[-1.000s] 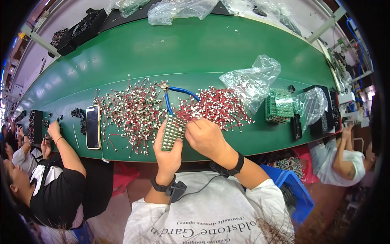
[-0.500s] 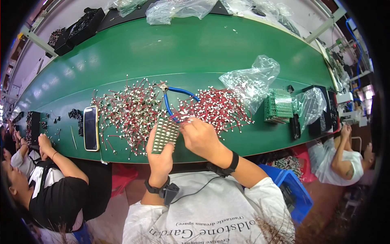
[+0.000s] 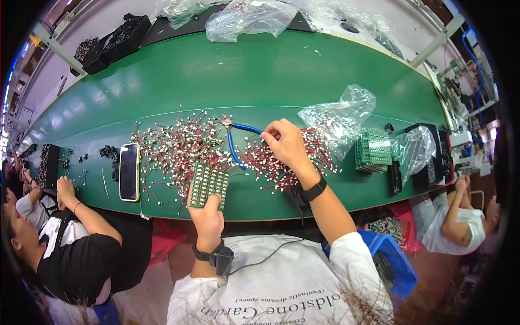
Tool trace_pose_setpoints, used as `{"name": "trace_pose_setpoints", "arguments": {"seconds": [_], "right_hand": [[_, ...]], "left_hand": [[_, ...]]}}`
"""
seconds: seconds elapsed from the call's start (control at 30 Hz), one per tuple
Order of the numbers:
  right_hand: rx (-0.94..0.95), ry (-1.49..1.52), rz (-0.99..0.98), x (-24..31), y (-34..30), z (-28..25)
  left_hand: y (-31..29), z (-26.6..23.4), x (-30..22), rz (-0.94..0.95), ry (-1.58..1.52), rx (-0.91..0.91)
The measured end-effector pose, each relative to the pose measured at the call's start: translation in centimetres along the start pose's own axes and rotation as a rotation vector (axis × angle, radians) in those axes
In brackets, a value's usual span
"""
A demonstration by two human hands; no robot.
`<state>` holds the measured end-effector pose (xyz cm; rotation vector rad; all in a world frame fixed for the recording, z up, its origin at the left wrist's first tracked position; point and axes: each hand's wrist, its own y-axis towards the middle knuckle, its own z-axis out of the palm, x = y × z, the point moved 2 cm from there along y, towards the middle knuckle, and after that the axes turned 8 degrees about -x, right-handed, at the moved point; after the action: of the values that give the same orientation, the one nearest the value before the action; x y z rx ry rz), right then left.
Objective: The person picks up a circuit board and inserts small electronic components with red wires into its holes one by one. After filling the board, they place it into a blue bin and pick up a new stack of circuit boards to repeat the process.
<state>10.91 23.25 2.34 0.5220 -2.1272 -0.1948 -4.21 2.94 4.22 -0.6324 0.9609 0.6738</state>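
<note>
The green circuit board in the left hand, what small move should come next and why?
Probably the right hand should pinch one red-wired part and carry it back to the green circuit board. It is over that pile, apart from the board, which the left hand holds at the table edge.

on the green table i see a phone to my left, blue cutters ahead, a clear bag and stacked green boards to my right, black trays far off.
</note>
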Motion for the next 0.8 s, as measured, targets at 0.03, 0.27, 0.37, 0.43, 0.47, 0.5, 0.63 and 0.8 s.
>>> {"name": "trace_pose_setpoints", "arguments": {"seconds": [0.03,0.27,0.37,0.43,0.47,0.5,0.63,0.8], "right_hand": [[0.000,0.003,-0.001,0.4,0.1,-0.3],[0.053,0.934,0.246,1.7,0.1,-2.8],[0.065,1.058,0.216,2.4,-0.3,-3.8],[0.072,1.086,0.224,3.4,-0.6,-4.5],[0.085,1.065,0.238,3.9,-0.9,-4.9],[0.097,1.044,0.253,4.2,-1.2,-5.1],[0.123,0.995,0.253,4.8,-2.8,-4.9],[0.012,0.453,-0.128,8.6,-4.6,-5.5]], "left_hand": [[0.0,0.0,0.0,0.002,0.002,-0.001],[0.2,0.4,0.5,-0.010,-0.001,0.054],[0.0,0.8,0.8,-0.035,-0.004,0.055],[-0.1,1.1,0.7,-0.032,-0.010,0.050],[-0.1,1.1,0.7,-0.029,-0.006,0.058],[-0.1,1.1,0.7,-0.026,-0.002,0.065],[0.1,1.2,1.2,-0.034,0.021,0.042],[-0.5,2.7,1.7,0.002,0.144,0.115]]}}
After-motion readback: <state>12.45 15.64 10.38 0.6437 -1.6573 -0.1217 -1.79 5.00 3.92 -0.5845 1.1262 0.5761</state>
